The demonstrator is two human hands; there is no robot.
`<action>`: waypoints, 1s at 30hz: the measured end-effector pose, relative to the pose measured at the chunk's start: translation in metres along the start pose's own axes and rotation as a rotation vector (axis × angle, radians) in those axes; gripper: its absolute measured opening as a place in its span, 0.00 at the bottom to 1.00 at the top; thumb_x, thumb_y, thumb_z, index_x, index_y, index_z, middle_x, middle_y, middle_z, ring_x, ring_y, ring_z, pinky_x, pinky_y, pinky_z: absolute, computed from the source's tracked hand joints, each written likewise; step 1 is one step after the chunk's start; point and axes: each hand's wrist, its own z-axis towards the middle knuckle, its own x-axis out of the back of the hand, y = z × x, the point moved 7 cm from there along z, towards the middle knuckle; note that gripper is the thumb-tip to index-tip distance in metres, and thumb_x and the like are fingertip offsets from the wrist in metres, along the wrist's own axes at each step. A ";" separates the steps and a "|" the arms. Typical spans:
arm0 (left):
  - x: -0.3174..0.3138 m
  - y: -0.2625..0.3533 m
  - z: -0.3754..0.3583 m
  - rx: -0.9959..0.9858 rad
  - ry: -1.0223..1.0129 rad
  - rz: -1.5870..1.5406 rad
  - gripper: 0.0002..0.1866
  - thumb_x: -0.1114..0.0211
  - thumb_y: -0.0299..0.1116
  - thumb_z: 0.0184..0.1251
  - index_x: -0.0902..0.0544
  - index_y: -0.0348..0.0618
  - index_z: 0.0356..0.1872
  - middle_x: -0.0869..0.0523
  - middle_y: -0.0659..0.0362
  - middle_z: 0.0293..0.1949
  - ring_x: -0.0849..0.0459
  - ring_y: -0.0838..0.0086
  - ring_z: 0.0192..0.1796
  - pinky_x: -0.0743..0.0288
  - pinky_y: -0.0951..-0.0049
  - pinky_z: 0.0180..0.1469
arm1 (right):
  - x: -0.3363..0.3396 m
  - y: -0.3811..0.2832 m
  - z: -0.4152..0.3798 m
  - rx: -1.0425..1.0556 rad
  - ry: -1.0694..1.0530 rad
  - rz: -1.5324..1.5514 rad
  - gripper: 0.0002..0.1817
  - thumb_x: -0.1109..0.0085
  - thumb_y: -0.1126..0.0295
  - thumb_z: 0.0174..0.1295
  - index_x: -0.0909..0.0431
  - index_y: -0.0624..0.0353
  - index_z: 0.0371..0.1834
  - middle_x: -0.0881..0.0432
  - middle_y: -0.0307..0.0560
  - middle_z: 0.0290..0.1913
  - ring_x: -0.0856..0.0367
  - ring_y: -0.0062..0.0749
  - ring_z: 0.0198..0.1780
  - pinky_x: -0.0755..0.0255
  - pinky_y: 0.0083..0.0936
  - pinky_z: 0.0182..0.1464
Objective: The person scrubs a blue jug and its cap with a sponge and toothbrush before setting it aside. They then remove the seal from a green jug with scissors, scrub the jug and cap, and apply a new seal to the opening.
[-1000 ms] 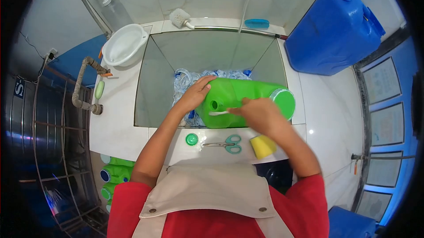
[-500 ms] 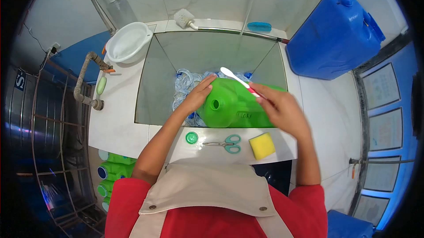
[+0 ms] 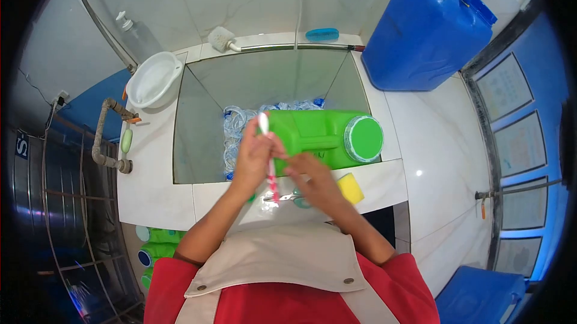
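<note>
A white-headed brush with a red-and-white handle (image 3: 271, 181) stands out above and below the fingers of my left hand (image 3: 252, 158), which is closed around it. My right hand (image 3: 312, 180) is close by on the right, its fingertips near the handle and blurred by motion. Behind both hands a green jug (image 3: 306, 134) lies on its side across the basin, its large round lid (image 3: 365, 139) facing up at the right end. Its left end is hidden by my left hand. Scissors (image 3: 300, 202) and a yellow sponge (image 3: 350, 189) lie on the near ledge, partly covered by my right hand.
Clear rings and blue pieces (image 3: 234, 137) lie in the basin (image 3: 198, 113). Around it are a white bowl (image 3: 155, 79), pump bottle (image 3: 139, 35), scrub brush (image 3: 221, 39), blue brush (image 3: 322, 34), pipe tap (image 3: 102, 125) and large blue jerrycan (image 3: 428, 32). Green jugs (image 3: 162, 235) sit below left.
The brush has passed from my right hand to my left and now points nearly upright. My right hand has moved inward, uncovering the jug's lid. The view has shifted to the right.
</note>
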 end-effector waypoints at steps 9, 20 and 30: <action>0.108 -0.011 -0.076 -0.018 -0.045 0.792 0.18 0.39 0.30 0.65 0.22 0.39 0.56 0.20 0.60 0.33 0.26 0.78 0.32 0.31 0.76 0.36 | 0.106 0.120 0.013 -0.588 0.441 -0.824 0.50 0.40 0.33 0.47 0.40 0.48 0.70 0.48 0.63 0.72 0.46 0.69 0.68 0.47 0.66 0.60; 0.138 -0.026 -0.110 -0.234 -0.069 1.320 0.16 0.38 0.29 0.51 0.18 0.41 0.44 0.22 0.52 0.37 0.24 0.57 0.43 0.31 0.58 0.49 | -0.002 -0.005 0.071 0.271 -0.281 -0.983 0.35 0.38 0.50 0.45 0.27 0.49 0.59 0.32 0.56 0.62 0.37 0.59 0.63 0.50 0.60 0.64; 0.051 0.003 -0.044 -0.553 -0.057 1.191 0.19 0.40 0.28 0.56 0.23 0.37 0.51 0.21 0.48 0.48 0.24 0.52 0.53 0.31 0.58 0.58 | -0.009 -0.023 0.056 0.461 0.093 -0.999 0.19 0.41 0.53 0.56 0.17 0.61 0.30 0.19 0.55 0.41 0.24 0.53 0.50 0.35 0.51 0.58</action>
